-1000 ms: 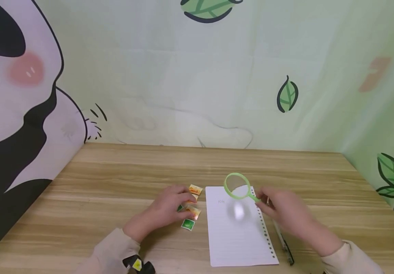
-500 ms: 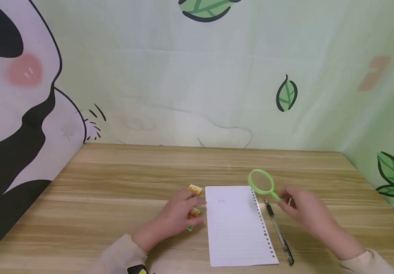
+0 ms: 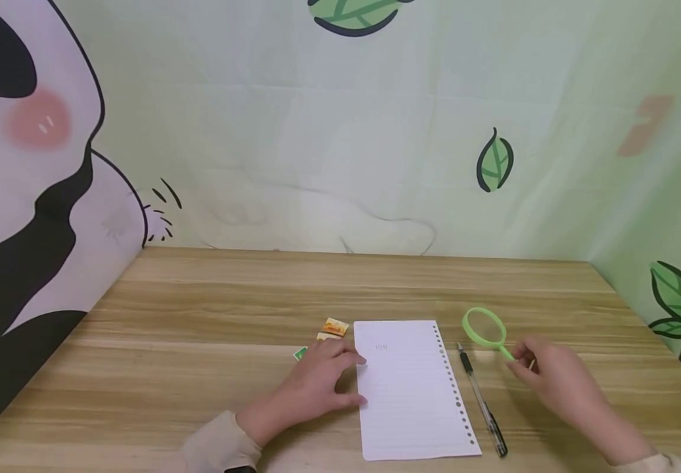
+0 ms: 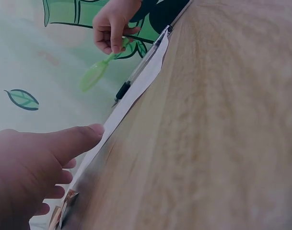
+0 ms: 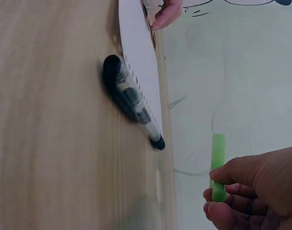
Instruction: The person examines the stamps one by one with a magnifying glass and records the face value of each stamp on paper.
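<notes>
In the head view my right hand [image 3: 559,378] pinches the handle of a green magnifying glass [image 3: 505,351], its round lens raised over the table right of the pen. The right wrist view shows the green handle [image 5: 218,165] between thumb and fingers. My left hand [image 3: 317,381] reaches to the left edge of a lined sheet of paper [image 3: 411,407], thumb and fingertips right at that edge, fingers spread. Small picture cards, an orange one [image 3: 336,327] and a green one [image 3: 300,353], show beyond the left hand, which partly covers them.
A clear pen with black ends [image 3: 482,401] lies right of the paper, along its punched edge. Small writing marks the paper's upper left. The wooden table [image 3: 228,289] runs back to a fabric backdrop with a panda and leaves.
My right hand has carried the magnifying glass to the right, off the paper and past the pen. The left hand has slid right from the cards to the paper's edge.
</notes>
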Tool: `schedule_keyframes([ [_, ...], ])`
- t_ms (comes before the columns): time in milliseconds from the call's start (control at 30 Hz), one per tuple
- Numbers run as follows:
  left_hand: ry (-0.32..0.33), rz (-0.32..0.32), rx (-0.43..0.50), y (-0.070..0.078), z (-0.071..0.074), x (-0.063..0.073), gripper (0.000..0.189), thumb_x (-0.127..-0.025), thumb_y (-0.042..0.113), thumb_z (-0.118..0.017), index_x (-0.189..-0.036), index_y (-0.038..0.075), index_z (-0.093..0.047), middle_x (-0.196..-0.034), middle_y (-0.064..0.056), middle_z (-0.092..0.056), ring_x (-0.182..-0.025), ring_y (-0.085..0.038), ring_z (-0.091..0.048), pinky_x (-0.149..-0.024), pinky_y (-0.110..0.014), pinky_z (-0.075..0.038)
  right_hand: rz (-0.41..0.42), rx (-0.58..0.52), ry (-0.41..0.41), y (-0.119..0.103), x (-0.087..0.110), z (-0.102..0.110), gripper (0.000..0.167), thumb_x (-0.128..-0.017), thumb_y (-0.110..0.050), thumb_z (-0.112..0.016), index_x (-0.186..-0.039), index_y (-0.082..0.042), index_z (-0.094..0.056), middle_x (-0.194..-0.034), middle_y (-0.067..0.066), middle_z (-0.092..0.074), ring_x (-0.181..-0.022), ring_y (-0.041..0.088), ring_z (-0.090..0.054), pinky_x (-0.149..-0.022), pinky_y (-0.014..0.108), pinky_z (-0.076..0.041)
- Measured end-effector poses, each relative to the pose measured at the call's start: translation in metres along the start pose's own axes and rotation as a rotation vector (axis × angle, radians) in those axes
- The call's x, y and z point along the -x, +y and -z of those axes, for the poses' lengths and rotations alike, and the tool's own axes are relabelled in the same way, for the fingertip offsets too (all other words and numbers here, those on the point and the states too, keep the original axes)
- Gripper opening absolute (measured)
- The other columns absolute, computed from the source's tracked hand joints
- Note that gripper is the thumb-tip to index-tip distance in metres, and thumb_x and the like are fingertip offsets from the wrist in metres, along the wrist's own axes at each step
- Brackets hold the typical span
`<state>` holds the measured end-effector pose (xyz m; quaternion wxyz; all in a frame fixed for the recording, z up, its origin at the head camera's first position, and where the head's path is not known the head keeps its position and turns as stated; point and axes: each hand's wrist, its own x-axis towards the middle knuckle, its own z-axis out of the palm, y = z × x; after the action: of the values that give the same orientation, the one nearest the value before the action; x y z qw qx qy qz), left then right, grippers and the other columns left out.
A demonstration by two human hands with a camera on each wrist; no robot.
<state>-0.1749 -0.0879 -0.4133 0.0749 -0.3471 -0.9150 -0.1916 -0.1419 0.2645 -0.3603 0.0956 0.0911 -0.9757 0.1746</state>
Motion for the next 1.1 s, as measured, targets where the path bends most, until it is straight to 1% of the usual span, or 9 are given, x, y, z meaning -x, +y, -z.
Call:
schedule_keyframes([
  [200,-0.023,-0.004,-0.023,-0.001,-0.002,0.001,0.049,-0.077,0.044,-0.077,-0.114,0.014,-0.066,-0.118,0.001,-0.06,-0.119,-0.02,-0.052,-0.107,-0.045,-0.038,-0.046,0.001,-0.018,0.011,0.005,-0.004,0.009,-0.083,-0.011,-0.07,-0.083,-0.007,-0.061,-0.069,-0.004,-0.059,-0.058,0.004,-0.042,-0.051,0.02,-0.036],
  [300,-0.029,-0.012,-0.041,-0.001,-0.003,0.001,0.049,-0.077,0.046,-0.076,-0.113,0.013,-0.066,-0.117,0.001,-0.06,-0.118,-0.02,-0.051,-0.107,-0.044,-0.038,-0.084,-0.004,-0.046,0.016,0.007,-0.007,0.009,-0.083,-0.011,-0.069,-0.086,-0.005,-0.063,-0.071,-0.003,-0.06,-0.06,0.007,-0.045,-0.051,0.02,-0.038],
  [400,-0.028,-0.019,-0.05,-0.002,-0.003,0.001,0.048,-0.078,0.046,-0.075,-0.111,0.013,-0.067,-0.116,0.002,-0.06,-0.117,-0.019,-0.052,-0.106,-0.042,-0.038,-0.103,-0.008,-0.062,0.022,0.009,-0.009,0.008,-0.083,-0.01,-0.068,-0.086,-0.004,-0.062,-0.071,-0.002,-0.061,-0.06,0.008,-0.046,-0.05,0.02,-0.038],
  [633,-0.026,-0.028,-0.048,-0.001,-0.002,0.001,0.047,-0.078,0.045,-0.075,-0.11,0.013,-0.067,-0.116,0.002,-0.06,-0.116,-0.019,-0.052,-0.105,-0.041,-0.039,-0.108,0.015,-0.068,0.03,0.013,-0.013,0.01,-0.083,-0.01,-0.068,-0.085,-0.005,-0.06,-0.07,-0.002,-0.06,-0.059,0.008,-0.045,-0.05,0.02,-0.036],
  [800,-0.029,-0.025,-0.043,-0.001,-0.002,0.001,0.048,-0.078,0.047,-0.075,-0.111,0.013,-0.067,-0.116,0.002,-0.06,-0.117,-0.019,-0.051,-0.107,-0.043,-0.038,-0.122,0.016,-0.09,0.034,0.011,-0.015,0.011,-0.083,-0.01,-0.069,-0.084,-0.004,-0.06,-0.069,-0.002,-0.06,-0.062,0.01,-0.048,-0.052,0.022,-0.036],
  [933,-0.028,-0.026,-0.044,-0.001,-0.002,0.001,0.05,-0.077,0.048,-0.075,-0.112,0.013,-0.067,-0.117,0.002,-0.06,-0.116,-0.019,-0.051,-0.107,-0.043,-0.038,-0.14,0.013,-0.115,0.035,0.011,-0.016,0.011,-0.084,-0.012,-0.068,-0.083,-0.005,-0.059,-0.069,-0.003,-0.058,-0.061,0.01,-0.046,-0.052,0.022,-0.035],
  [1100,-0.03,-0.026,-0.045,-0.001,-0.002,0.001,0.048,-0.078,0.046,-0.075,-0.112,0.013,-0.067,-0.117,0.002,-0.06,-0.116,-0.019,-0.051,-0.107,-0.042,-0.038,-0.141,0.014,-0.106,0.036,0.013,-0.018,0.013,-0.083,-0.014,-0.069,-0.081,-0.008,-0.058,-0.067,-0.004,-0.056,-0.058,0.007,-0.043,-0.051,0.021,-0.034],
])
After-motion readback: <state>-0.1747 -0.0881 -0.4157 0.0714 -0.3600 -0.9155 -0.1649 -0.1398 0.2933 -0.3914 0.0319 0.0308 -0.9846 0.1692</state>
